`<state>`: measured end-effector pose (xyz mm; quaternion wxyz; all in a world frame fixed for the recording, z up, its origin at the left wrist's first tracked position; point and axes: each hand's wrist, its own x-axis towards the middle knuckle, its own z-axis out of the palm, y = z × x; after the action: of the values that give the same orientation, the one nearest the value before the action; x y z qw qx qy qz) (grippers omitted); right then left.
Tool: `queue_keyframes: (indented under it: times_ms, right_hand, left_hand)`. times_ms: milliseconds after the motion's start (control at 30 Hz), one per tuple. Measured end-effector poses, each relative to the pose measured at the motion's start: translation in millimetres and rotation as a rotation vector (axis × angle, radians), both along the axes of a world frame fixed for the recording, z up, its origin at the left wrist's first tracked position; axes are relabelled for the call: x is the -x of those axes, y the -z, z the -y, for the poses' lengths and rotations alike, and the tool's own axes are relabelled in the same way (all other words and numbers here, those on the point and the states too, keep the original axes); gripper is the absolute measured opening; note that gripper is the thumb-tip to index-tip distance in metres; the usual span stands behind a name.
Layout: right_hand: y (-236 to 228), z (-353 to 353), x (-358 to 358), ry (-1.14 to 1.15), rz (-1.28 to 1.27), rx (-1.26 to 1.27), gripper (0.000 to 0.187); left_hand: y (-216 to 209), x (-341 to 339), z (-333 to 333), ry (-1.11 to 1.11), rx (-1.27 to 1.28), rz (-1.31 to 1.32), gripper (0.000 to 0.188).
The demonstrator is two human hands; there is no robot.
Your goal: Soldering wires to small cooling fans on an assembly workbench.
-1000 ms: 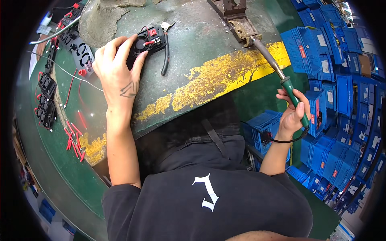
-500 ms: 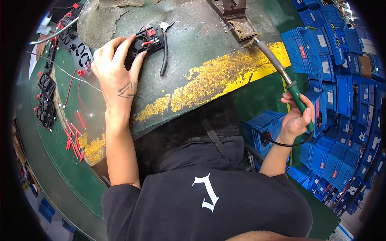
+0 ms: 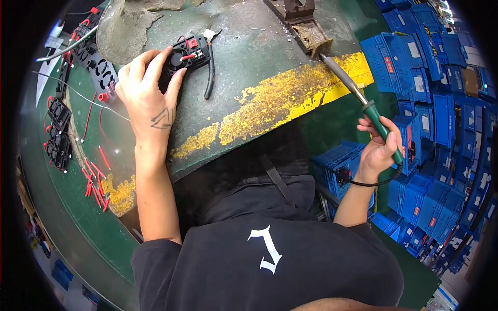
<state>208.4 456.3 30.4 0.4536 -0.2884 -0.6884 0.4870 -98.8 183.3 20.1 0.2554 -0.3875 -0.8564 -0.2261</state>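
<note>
My left hand (image 3: 150, 85) grips a small black fan unit (image 3: 193, 51) by its left side, thumb and fingers closed round it. The unit carries a red connector and a short red wire; its left part is hidden behind my fingers. Just right of it lie pliers (image 3: 210, 72) with black handles. In my right hand (image 3: 379, 150) is a soldering iron (image 3: 358, 93) with a green handle, held out past the table edge. Its tip points up and left and meets the near end of a rusty metal soldering stand (image 3: 313, 39).
On the left lie cut red wires (image 3: 96, 184), black fan units (image 3: 58, 132) and a grey plate with round cutouts (image 3: 104, 72). A ragged grey slab (image 3: 122, 33) rests at the back. Blue crates (image 3: 397, 67) are stacked on the right beyond the yellow-marked table edge (image 3: 285, 98).
The soldering iron has shifted slightly left and up with my right hand, its tip moving along the stand's near end. My left hand and the fan unit stay nearly still.
</note>
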Motion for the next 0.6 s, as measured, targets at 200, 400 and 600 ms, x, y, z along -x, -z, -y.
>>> queue_keyframes:
  times_ms: [200,400,600]
  right_hand:
    - [-6.3,-0.1,6.2,-0.007,0.019,-0.047,0.049]
    - [-7.2,0.6,9.2,0.005,-0.014,-0.041,0.049]
    - [3.5,-0.7,22.3,0.024,-0.003,-0.019,0.052]
  left_hand:
    - [0.0,-0.6,1.2,-0.001,-0.001,-0.001,0.043]
    - [-2.1,-0.8,2.4,-0.001,0.005,0.003,0.043]
    - [1.5,1.1,0.7,0.003,-0.004,-0.001,0.042]
